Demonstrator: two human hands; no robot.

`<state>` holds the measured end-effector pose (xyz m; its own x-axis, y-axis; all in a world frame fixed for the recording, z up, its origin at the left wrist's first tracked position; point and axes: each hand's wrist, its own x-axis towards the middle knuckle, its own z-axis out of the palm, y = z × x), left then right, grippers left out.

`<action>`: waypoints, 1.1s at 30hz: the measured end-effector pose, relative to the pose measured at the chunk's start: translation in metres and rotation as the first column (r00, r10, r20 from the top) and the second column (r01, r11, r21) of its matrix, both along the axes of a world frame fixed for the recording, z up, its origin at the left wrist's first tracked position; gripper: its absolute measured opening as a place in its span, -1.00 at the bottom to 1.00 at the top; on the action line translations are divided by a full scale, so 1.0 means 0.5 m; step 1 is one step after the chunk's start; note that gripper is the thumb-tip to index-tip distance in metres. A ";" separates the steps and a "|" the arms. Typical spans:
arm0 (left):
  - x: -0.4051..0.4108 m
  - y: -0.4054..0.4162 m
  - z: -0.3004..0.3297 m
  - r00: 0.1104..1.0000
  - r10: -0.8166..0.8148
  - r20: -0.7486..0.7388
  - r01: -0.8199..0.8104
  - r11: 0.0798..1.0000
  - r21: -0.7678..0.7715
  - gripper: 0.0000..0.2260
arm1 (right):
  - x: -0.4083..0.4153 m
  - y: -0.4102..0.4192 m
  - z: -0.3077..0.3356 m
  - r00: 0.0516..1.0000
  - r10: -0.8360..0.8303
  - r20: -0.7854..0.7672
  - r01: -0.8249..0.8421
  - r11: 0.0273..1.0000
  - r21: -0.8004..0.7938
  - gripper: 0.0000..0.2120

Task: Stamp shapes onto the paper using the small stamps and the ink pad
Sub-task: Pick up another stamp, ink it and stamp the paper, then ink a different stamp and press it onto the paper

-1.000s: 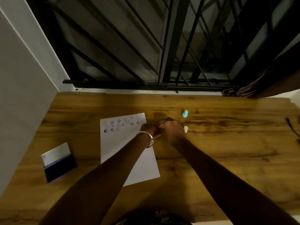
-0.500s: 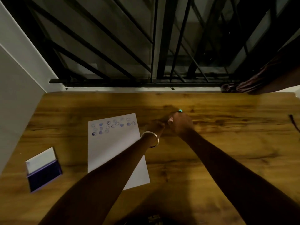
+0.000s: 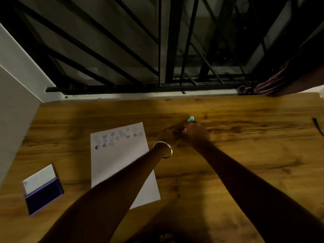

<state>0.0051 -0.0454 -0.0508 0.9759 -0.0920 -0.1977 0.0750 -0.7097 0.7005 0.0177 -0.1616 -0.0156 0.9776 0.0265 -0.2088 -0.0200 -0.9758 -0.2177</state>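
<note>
The left hand (image 3: pixel 169 135) and right hand (image 3: pixel 195 133) meet over the wooden table (image 3: pixel 245 155), just right of the paper's far corner, their fingers curled in and touching each other. The light is dim and the spot where they meet is in shadow, so I cannot tell what the left hand grips, or whether it grips anything. The right hand is closed, and a small turquoise stamp (image 3: pixel 190 118) pokes out just beyond its far side, right against the fingers; whether they actually pinch it or it only stands on the table behind them is not clear. A metal bangle (image 3: pixel 164 149) circles the left wrist. Both bare forearms reach in from the near edge, the left one crossing over the near right part of the paper (image 3: pixel 121 165). The sheet lies flat, left of the hands, tilted a little on the table, and carries a cluster of purple-blue prints (image 3: pixel 118 137) along its far end: hearts, round faces and swirls in loose rows. The rest of the sheet is blank. Well to the left, near the left edge of the table, the ink pad (image 3: pixel 43 189) lies open, its white lid folded back on the far side and the dark blue pad nearer. A wall stands at the left, and black window bars (image 3: pixel 164 50) rise beyond the far edge of the table.
</note>
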 end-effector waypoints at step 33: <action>-0.030 0.198 0.067 0.758 0.293 -0.583 -0.652 0.347 -0.674 -0.70 | -0.011 0.188 0.093 0.960 0.195 0.200 -0.234 0.953 0.194 -0.81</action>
<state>-0.0098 0.0537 -0.0174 0.7991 0.0774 -0.5962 0.5230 0.3998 0.7528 0.0123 -0.0677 0.0307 0.9644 0.2645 -0.0002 0.2421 -0.8830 -0.4021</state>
